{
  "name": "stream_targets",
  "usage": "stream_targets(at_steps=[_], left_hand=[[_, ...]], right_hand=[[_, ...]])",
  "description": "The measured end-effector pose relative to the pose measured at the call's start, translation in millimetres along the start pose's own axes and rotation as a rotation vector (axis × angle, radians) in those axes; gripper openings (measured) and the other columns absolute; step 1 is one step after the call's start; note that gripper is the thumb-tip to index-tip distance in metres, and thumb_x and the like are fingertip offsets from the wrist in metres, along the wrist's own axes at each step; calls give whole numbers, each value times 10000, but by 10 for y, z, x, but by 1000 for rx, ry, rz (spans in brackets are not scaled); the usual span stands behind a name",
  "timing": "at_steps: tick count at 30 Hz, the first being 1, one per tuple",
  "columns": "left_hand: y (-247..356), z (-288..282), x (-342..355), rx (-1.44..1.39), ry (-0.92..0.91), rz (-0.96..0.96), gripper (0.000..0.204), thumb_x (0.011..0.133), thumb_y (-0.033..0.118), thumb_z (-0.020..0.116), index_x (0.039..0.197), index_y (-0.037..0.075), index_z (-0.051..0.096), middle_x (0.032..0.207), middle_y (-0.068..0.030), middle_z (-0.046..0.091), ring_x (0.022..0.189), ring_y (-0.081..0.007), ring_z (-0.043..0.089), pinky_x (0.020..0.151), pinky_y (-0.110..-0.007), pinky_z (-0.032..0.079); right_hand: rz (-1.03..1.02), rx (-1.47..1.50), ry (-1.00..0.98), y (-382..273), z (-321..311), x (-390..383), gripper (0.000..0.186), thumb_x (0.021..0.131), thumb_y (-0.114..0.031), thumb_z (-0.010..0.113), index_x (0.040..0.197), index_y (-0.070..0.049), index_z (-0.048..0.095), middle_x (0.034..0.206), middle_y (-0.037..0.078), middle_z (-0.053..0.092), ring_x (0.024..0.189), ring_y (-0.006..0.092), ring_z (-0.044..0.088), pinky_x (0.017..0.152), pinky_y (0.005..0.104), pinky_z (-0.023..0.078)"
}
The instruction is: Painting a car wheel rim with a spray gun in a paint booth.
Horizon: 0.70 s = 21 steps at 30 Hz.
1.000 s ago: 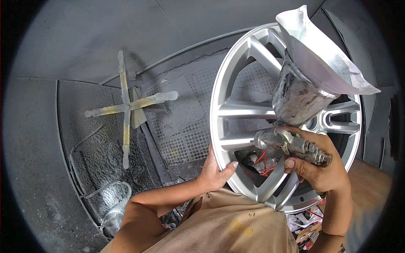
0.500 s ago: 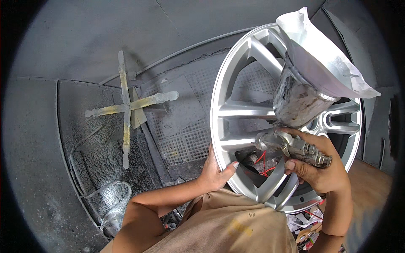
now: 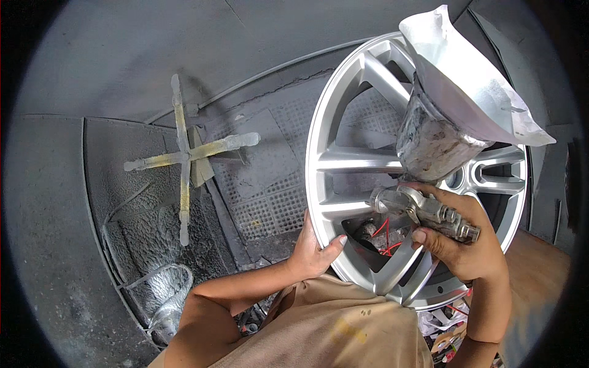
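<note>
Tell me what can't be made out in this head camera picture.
Head view, hidden:
Left hand: fingertips except the thumb's, behind the silver metal spoked wheel.
Metallic, silver-grey spray gun: its grip, covered by the right hand.
Stained, silver-grey cup: its contents, screened by its wall and the flared white paper liner.

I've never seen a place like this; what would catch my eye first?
A large, round, silver spoked wheel rim dominates the right half, the left hand holding its lower-left edge. In front of it, the right hand grips a metallic grey spray gun beneath a dark-smeared rounded cup with a flared white sheet. Left of centre is a crusted yellow-and-grey cross.
</note>
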<state>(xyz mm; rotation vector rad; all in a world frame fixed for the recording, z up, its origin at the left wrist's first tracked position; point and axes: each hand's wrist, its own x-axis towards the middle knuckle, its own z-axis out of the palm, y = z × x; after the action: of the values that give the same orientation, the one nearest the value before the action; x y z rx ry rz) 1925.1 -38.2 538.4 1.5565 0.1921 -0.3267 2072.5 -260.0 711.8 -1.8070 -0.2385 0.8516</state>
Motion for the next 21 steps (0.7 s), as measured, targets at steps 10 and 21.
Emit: stream_targets(at_steps=[10,21], left_hand=[[10,3,-2,-2,0,-9,692,820,62,626,1393,-52,256,1260,-195,434,1184,-289,443,1050,-395,330],[-10,-3,-1,7,4,5,691,820,63,624,1397,-45,258,1261,-189,438,1176,-279,446,1046,-389,337]], right_hand=[[10,-25,-12,-39,25,4,477,831,-61,685,1288,18,572,803,102,685,675,131,606,696,274,484],[-16,-54,44,-26,93,-14,483,818,-4,675,1290,15,573,773,95,662,641,110,572,651,249,464]])
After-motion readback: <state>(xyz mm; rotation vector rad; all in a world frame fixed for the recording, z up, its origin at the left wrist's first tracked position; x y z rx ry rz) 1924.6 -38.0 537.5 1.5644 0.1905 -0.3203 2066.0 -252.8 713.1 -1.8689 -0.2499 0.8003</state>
